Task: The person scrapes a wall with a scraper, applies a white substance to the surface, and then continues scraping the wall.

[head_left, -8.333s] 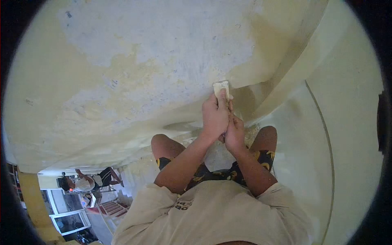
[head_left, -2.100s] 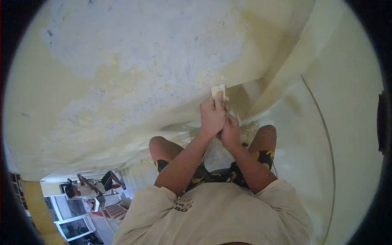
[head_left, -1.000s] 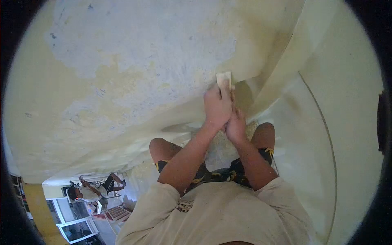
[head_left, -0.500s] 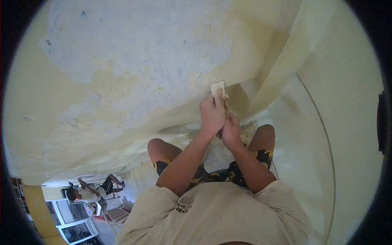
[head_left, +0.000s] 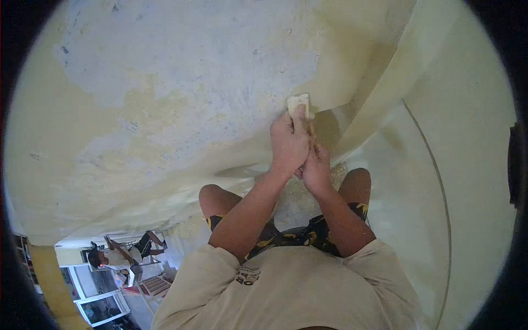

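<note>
A pale, flat tool with a squared end (head_left: 298, 99) sticks out past my fingers against the patchy wall (head_left: 203, 88). Most of it is covered, so whether it is a scraper or a sanding block cannot be told. My left hand (head_left: 289, 142) is closed around it, one finger lying along its face. Just below and to the right, my right hand (head_left: 317, 169) is closed at the tool's lower part, touching the left hand. Dust specks both forearms.
A corner and ledge (head_left: 379, 88) run along the wall's right side, beside a smooth pale surface with a dark curved line (head_left: 437, 165). My bent knees flank my forearms. Far at lower left, another person (head_left: 118, 257) is near a window (head_left: 102, 308) and a ladder-like frame (head_left: 157, 286).
Both hands and the tool have moved a little up the wall, away from my body. The distant person has shifted slightly.
</note>
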`<act>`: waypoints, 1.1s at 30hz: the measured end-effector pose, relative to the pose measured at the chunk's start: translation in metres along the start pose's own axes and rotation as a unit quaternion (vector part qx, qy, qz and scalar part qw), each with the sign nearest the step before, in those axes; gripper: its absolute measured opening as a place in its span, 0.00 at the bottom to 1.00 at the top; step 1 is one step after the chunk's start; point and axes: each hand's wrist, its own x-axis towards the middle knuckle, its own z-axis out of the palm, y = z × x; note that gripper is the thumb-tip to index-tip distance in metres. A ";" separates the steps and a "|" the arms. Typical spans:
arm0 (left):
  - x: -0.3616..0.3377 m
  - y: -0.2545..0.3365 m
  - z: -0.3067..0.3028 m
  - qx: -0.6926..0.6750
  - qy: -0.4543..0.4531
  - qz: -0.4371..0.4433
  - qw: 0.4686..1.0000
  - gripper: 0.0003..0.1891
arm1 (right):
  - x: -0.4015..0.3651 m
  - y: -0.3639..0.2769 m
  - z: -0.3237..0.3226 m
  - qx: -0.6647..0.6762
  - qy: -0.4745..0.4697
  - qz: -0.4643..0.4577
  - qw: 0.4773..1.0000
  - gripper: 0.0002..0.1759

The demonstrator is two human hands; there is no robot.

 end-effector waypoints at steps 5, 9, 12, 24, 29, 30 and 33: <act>-0.006 -0.024 -0.003 0.025 0.000 -0.021 0.999 0.20 | -0.007 0.018 0.005 0.003 0.013 0.014 1.000 0.22; -0.002 0.004 -0.009 0.022 -0.001 -0.027 0.999 0.20 | -0.007 -0.001 0.014 0.051 0.003 -0.015 0.999 0.23; -0.010 -0.018 -0.003 0.025 -0.006 -0.039 0.999 0.20 | -0.004 0.013 0.004 -0.018 0.005 0.019 1.000 0.22; 0.008 -0.011 -0.003 0.009 -0.025 -0.036 0.999 0.19 | -0.002 -0.003 0.016 0.017 0.012 0.019 1.000 0.23; 0.003 -0.015 -0.005 0.008 -0.025 -0.063 0.998 0.19 | -0.002 -0.001 0.014 -0.071 0.024 -0.011 0.997 0.25; 0.005 -0.016 -0.005 -0.022 -0.024 -0.084 0.996 0.19 | 0.002 -0.004 0.015 -0.070 0.023 -0.016 0.997 0.25; 0.014 0.008 -0.004 0.034 -0.009 -0.022 0.999 0.19 | -0.001 -0.024 0.025 0.057 0.024 0.036 0.997 0.24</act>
